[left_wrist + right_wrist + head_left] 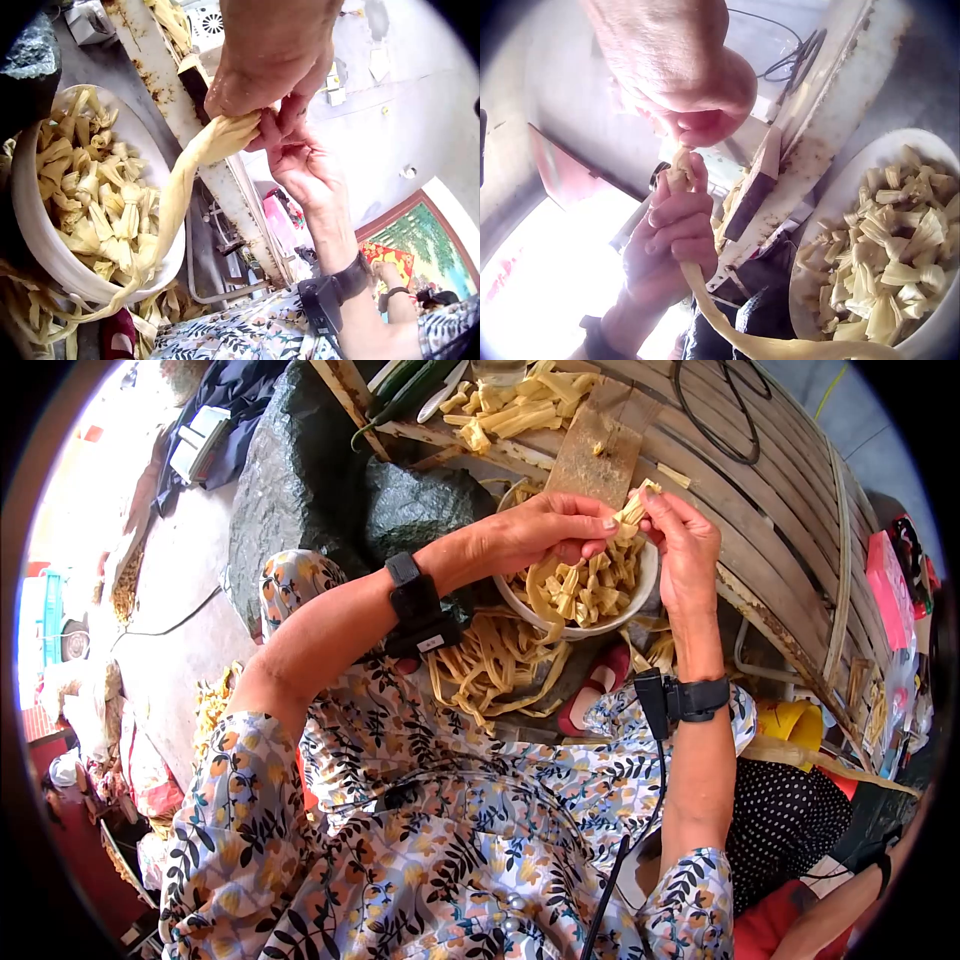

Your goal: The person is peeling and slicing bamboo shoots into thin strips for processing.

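Note:
A long, pale yellow, flat strip (180, 180) of food hangs from between both hands over a white bowl (39, 232). My left hand (565, 530) curls its fingers round the strip, as the right wrist view shows. At its upper end, a bunched knot (681, 166) stands out above the left fingers. My right hand (685, 550) pinches this end between thumb and fingers, close against the left fingertips. Many short knotted pieces (590, 595) fill the bowl below. The strip's lower length drapes past the bowl's rim in the left wrist view.
Loose long strips (495, 665) lie in a heap beside the bowl. A slatted wooden bench (760, 530) stands ahead, bearing a small board (603, 445), more yellow pieces (530, 410), green vegetables (410, 390) and a black cable (715, 435). Dark green plastic sheeting (285, 500) is at left.

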